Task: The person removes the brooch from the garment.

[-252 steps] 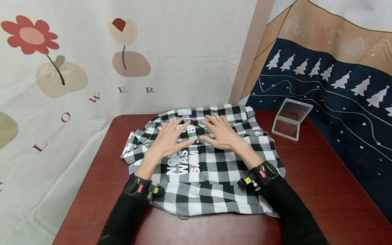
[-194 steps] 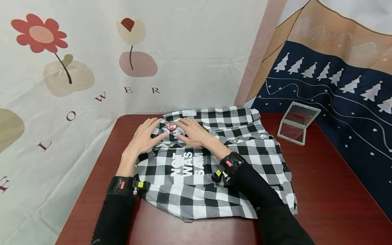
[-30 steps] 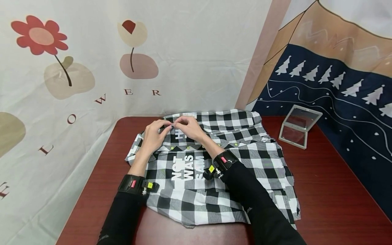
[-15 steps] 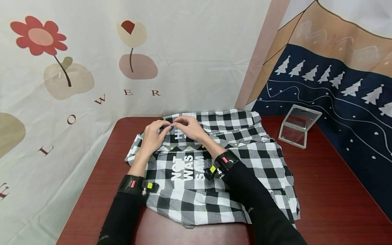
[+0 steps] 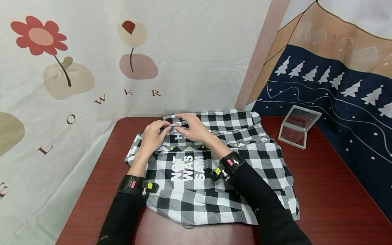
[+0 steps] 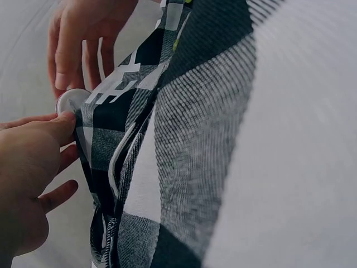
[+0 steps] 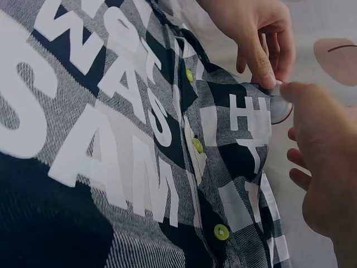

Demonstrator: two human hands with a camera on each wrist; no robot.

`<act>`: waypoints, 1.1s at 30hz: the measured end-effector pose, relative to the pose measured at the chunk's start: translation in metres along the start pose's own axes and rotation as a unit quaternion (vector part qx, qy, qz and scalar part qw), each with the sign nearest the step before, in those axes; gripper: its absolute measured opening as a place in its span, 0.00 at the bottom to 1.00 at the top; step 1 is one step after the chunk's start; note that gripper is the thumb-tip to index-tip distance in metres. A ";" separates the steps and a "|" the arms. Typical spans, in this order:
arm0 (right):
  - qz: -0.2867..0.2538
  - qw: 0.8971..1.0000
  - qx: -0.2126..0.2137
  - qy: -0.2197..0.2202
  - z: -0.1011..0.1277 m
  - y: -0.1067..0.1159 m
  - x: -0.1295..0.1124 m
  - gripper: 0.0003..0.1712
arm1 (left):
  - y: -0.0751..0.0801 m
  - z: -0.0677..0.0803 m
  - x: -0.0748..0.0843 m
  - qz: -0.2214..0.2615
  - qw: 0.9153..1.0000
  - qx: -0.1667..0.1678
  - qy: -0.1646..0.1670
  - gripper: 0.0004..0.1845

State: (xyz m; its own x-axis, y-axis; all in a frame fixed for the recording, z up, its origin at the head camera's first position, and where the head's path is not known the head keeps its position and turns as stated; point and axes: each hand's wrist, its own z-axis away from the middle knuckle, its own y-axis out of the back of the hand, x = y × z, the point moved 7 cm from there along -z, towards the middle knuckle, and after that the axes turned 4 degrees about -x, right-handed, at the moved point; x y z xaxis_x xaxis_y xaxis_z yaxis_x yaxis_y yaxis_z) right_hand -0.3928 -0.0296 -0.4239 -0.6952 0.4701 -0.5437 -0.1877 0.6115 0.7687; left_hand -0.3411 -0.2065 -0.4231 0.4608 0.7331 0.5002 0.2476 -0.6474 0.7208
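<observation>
A black-and-white checked shirt (image 5: 232,177) with white lettering and yellow-green buttons lies spread on the table. At its far left part, a round pin badge (image 6: 68,101) shows its pale back and stands at the edge of the cloth. My left hand (image 5: 154,136) pinches the badge and the cloth edge between thumb and finger. My right hand (image 5: 196,129) is at the badge from the other side, thumb and index fingertips around it, the other fingers loose. In the right wrist view the thumb (image 7: 298,92) covers part of the badge's back.
A clear hinged case (image 5: 297,126) stands open at the table's right back. The red-brown table (image 5: 324,190) shows around the shirt. Printed cloths hang behind: one pale with flowers (image 5: 196,51), one dark blue with trees (image 5: 337,102).
Early on, both hands lay spread over the shirt, then moved left around the red-fronted badge. In the last half second the right thumb and index have parted wider, showing more badge; the left hand stays.
</observation>
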 end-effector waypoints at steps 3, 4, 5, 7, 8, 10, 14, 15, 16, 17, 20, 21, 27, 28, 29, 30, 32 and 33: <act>0.068 0.997 0.009 0.038 0.001 0.001 -0.006 0.33 | -0.001 0.000 0.001 -0.007 1.000 0.001 0.000 0.10; 0.085 0.995 0.012 0.050 0.000 0.001 -0.008 0.32 | 0.000 0.000 0.001 -0.009 1.000 0.001 0.000 0.10; 0.101 0.993 0.014 0.059 0.000 0.001 -0.010 0.31 | 0.000 0.000 0.001 -0.010 1.000 0.001 0.000 0.10; 0.129 0.989 0.016 0.070 0.001 0.000 -0.013 0.29 | 0.000 0.000 0.001 -0.011 1.000 0.001 -0.001 0.10; 0.142 0.987 0.019 0.075 0.001 0.000 -0.015 0.28 | 0.001 0.000 0.001 -0.011 1.000 0.000 -0.001 0.10; 0.164 0.983 0.022 0.084 0.001 0.000 -0.018 0.25 | 0.001 0.001 0.001 -0.012 1.000 -0.001 0.001 0.10; 0.191 0.976 0.030 0.097 0.001 -0.001 -0.022 0.20 | 0.000 0.001 0.001 -0.014 1.000 0.000 0.002 0.10; 0.193 0.976 0.031 0.099 0.000 -0.001 -0.023 0.18 | 0.000 0.000 0.001 -0.014 1.000 0.000 0.002 0.10; 0.195 0.975 0.033 0.101 0.000 -0.001 -0.023 0.17 | 0.000 0.000 0.001 -0.015 1.000 -0.001 0.002 0.10; 0.196 0.975 0.035 0.102 0.000 -0.001 -0.023 0.15 | 0.000 0.000 0.001 -0.015 1.000 -0.001 0.002 0.10; 0.197 0.974 0.040 0.104 -0.001 -0.001 -0.024 0.12 | -0.001 -0.001 0.001 -0.014 1.000 -0.003 0.001 0.10; 0.197 0.974 0.041 0.104 -0.001 -0.001 -0.024 0.12 | -0.001 -0.001 0.001 -0.014 1.000 -0.003 0.000 0.10; 0.197 0.973 0.045 0.108 0.000 -0.001 -0.026 0.10 | -0.001 -0.001 0.002 -0.011 1.000 -0.007 0.003 0.10; 0.198 0.973 0.046 0.108 0.000 -0.001 -0.026 0.10 | -0.001 -0.001 0.002 -0.011 1.000 -0.008 0.005 0.10; 0.198 0.973 0.047 0.109 0.000 -0.001 -0.027 0.10 | -0.001 0.000 0.002 -0.010 1.000 -0.008 0.005 0.10; 0.199 0.973 0.047 0.109 0.000 0.000 -0.027 0.10 | -0.001 0.000 0.002 -0.010 1.000 -0.008 0.005 0.10; 0.200 0.973 0.047 0.107 0.000 -0.001 -0.027 0.10 | -0.001 0.000 0.002 -0.008 1.000 -0.008 0.005 0.10; 0.202 0.973 0.047 0.106 0.000 -0.001 -0.027 0.10 | -0.001 0.000 0.002 -0.007 1.000 -0.007 0.005 0.10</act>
State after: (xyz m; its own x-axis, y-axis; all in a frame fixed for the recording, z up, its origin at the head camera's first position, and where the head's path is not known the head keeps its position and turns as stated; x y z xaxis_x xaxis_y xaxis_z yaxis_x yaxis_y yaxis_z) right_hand -0.3741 -0.0427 -0.4097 -0.8282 0.5485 -0.1152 0.1868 0.4640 0.8659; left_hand -0.3407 -0.2046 -0.4225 0.4487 0.7439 0.4953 0.2412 -0.6345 0.7344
